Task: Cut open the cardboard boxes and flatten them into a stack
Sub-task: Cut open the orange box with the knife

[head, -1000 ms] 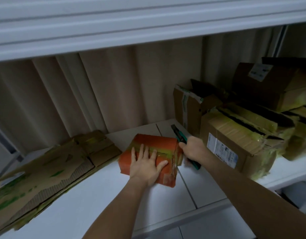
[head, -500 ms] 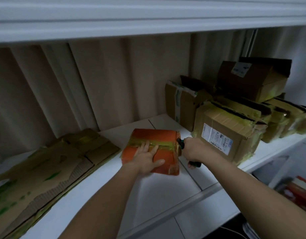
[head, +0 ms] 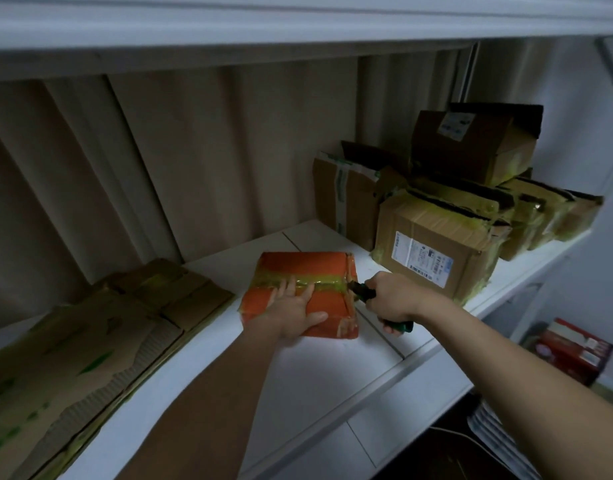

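- The white shelf [head: 319, 372] carries everything; the flattened cardboard stack [head: 90, 341] lies well off to the left of the left fingers, and the unopened brown boxes [head: 436, 244] stand just beyond the right fingers.
- The orange box [head: 305, 292] lies flat under the left hand [head: 291, 313], whose fingers [head: 291, 289] are straight and spread, pressing on its top across the yellowish tape band [head: 319, 282].
- It looks light, thin-walled and a little crushed, with glossy tape that may be slippery; pressing flat on the lid away from the seam seems the safest hold.
- The right hand [head: 390, 299] has its fingers clamped round the green-handled cutter [head: 364, 293], tip meeting the tape at the box's right edge.
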